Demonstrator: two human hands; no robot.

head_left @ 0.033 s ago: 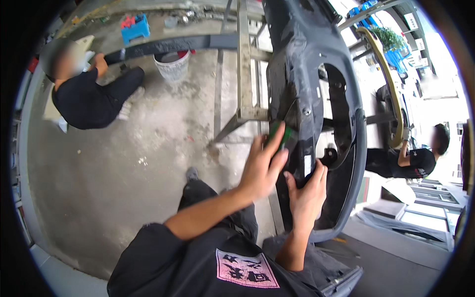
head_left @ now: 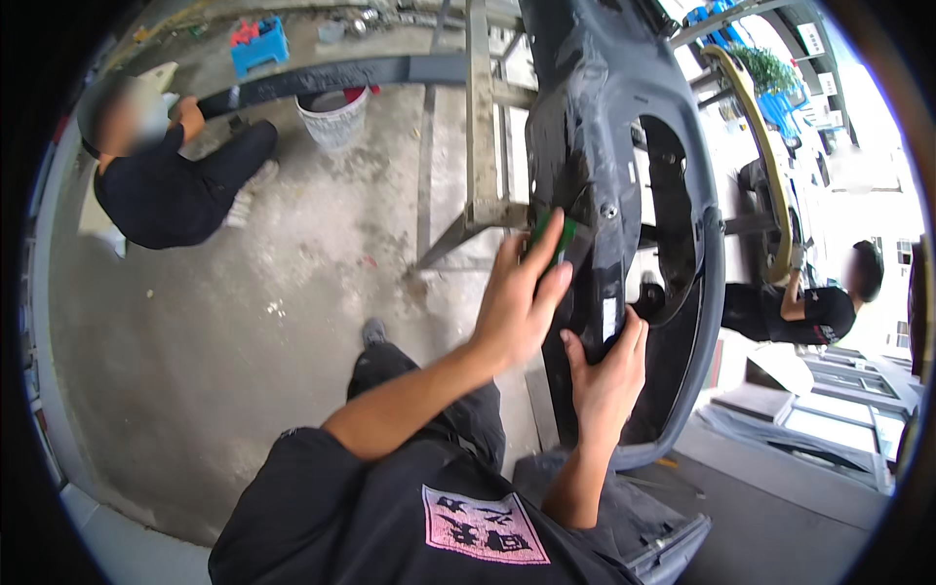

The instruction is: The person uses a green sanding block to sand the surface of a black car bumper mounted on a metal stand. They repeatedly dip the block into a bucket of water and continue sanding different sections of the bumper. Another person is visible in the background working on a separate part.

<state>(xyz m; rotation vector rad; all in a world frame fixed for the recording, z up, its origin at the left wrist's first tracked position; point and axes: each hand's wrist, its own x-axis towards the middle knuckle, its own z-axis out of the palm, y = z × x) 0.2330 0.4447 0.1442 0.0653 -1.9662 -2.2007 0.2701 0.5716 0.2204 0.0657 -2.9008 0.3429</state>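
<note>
A long dark grey car bumper (head_left: 665,161) stretches away from me on a stand, with large cut-out openings along its right side. My left hand (head_left: 517,307) is closed around a small green block (head_left: 557,238), like a sanding block, and presses it against the bumper's left face. Its underside is hidden. Nearer to me, my right hand (head_left: 606,375) grips the bumper's narrow edge, thumb on the left and fingers over the right, just below a small white label (head_left: 610,318).
Metal stand legs (head_left: 480,146) hold the bumper. At left, a crouching person (head_left: 171,190) handles another dark bumper strip (head_left: 322,82) above a white bucket (head_left: 331,122). A blue stool (head_left: 259,49) stands beyond. At right, another person (head_left: 814,307) is beside a yellowish curved part (head_left: 765,166).
My left hand and the green block have slid slightly away from me along the bumper. My right hand keeps its grip. The view has shifted a little.
</note>
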